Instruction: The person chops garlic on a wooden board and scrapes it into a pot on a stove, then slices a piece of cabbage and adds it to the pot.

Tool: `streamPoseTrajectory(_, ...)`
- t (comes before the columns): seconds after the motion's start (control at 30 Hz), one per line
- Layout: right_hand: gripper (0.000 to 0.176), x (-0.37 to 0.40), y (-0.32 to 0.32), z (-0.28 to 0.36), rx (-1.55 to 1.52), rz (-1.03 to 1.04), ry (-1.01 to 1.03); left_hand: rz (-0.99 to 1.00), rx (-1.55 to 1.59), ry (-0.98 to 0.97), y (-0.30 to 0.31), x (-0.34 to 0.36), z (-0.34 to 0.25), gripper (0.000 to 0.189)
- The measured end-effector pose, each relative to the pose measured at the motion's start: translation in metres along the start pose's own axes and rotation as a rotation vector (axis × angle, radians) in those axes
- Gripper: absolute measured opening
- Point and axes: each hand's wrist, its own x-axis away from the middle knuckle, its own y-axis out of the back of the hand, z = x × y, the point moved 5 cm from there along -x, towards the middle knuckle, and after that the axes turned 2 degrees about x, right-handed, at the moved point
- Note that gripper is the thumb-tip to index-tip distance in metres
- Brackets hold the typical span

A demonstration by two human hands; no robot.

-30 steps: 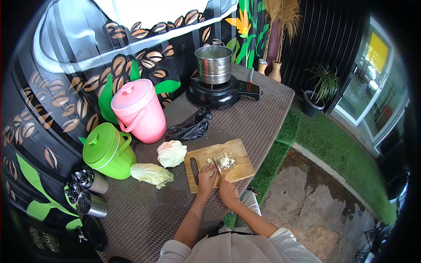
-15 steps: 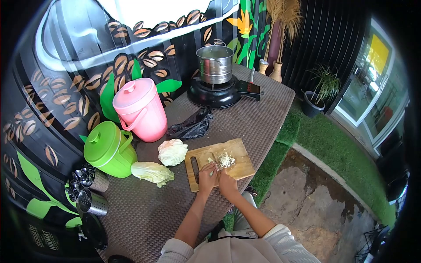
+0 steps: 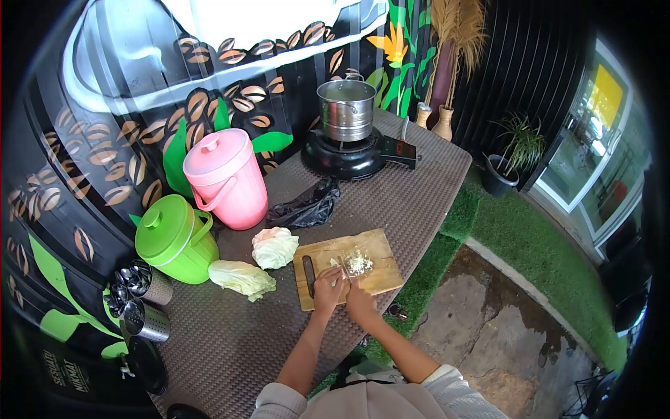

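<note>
A wooden cutting board (image 3: 384, 274) lies on the table, with a pile of finely chopped pale pieces (image 3: 359, 263) on it. My right hand (image 3: 361, 304) is closed around the handle of a knife (image 3: 345, 266), whose blade points away from me beside the pile. Just left of the blade, my left hand (image 3: 326, 290) is bent over the board with its fingertips pressed together. A small pale bit shows at those fingertips, too small to name. Left of the board are a pale round cabbage (image 3: 275, 248) and a longer leafy cabbage (image 3: 241, 278).
A steel pot (image 3: 346, 112) stands on a black portable stove (image 3: 342, 158) at the back. A black plastic bag (image 3: 307, 204), a pink lidded bucket (image 3: 227, 181) and a green lidded bucket (image 3: 174, 241) sit along the wall. Metal cutlery holders (image 3: 146, 321) stand far left.
The view has shifted slightly, so the board and table appear a little lower. Both hands stay at the same part of the board, with the knife still beside the chopped pile.
</note>
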Motion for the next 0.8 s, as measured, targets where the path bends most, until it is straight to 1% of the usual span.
streamPoseTrajectory(0.07,0.021,0.004,-0.03,-0.009,0.021,-0.027,0.001,-0.016,-0.006,0.005,-0.001,0.001,0.002,0.016)
streamPoseTrajectory(0.1,0.022,0.006,-0.028,-0.005,0.041,-0.055,-0.002,-0.018,-0.007,0.005,0.0,-0.001,-0.001,0.016)
streamPoseTrajectory(0.17,0.022,-0.003,-0.025,-0.006,0.004,-0.029,-0.023,-0.02,-0.01,0.022,0.002,-0.001,-0.003,0.015)
streamPoseTrajectory(0.27,0.022,-0.014,-0.004,-0.007,-0.075,-0.001,-0.003,-0.036,0.029,0.053,-0.003,0.003,0.01,0.015)
streamPoseTrajectory(0.33,0.024,-0.016,-0.001,-0.008,0.052,0.04,0.154,-0.053,0.017,0.047,-0.003,0.002,0.008,0.015)
streamPoseTrajectory(0.37,0.024,-0.012,-0.002,-0.007,0.055,0.041,0.155,-0.073,0.004,0.042,-0.001,0.003,0.008,0.014)
streamPoseTrajectory(0.43,0.027,0.003,-0.007,-0.008,-0.014,0.084,-0.017,-0.091,-0.002,0.025,0.002,0.003,0.003,0.014)
streamPoseTrajectory(0.47,0.027,0.008,-0.013,-0.007,-0.012,0.083,-0.018,-0.107,-0.01,0.004,0.004,0.004,0.0,0.014)
streamPoseTrajectory(0.53,0.029,0.013,-0.013,0.002,0.045,-0.066,0.037,-0.132,-0.034,-0.021,0.008,0.005,-0.008,0.015)
streamPoseTrajectory(0.57,0.029,0.007,-0.013,0.005,0.041,-0.072,0.037,-0.156,-0.061,-0.045,0.012,0.003,-0.013,0.015)
streamPoseTrajectory(0.63,0.027,-0.005,-0.006,0.006,0.004,0.041,-0.027,-0.114,-0.046,-0.054,0.01,0.005,-0.008,0.017)
streamPoseTrajectory(0.67,0.027,-0.006,0.001,0.004,0.005,0.038,-0.037,-0.089,-0.042,-0.019,0.009,0.004,-0.007,0.016)
streamPoseTrajectory(0.73,0.025,-0.009,0.01,0.006,0.085,0.035,0.075,-0.066,-0.032,0.011,0.007,0.001,-0.004,0.015)
streamPoseTrajectory(0.77,0.025,-0.007,0.009,0.007,0.087,0.034,0.07,-0.07,-0.032,-0.001,0.007,0.001,-0.004,0.013)
streamPoseTrajectory(0.8,0.026,-0.002,0.005,0.005,0.017,0.029,0.041,-0.073,-0.031,-0.012,0.008,0.001,-0.004,0.011)
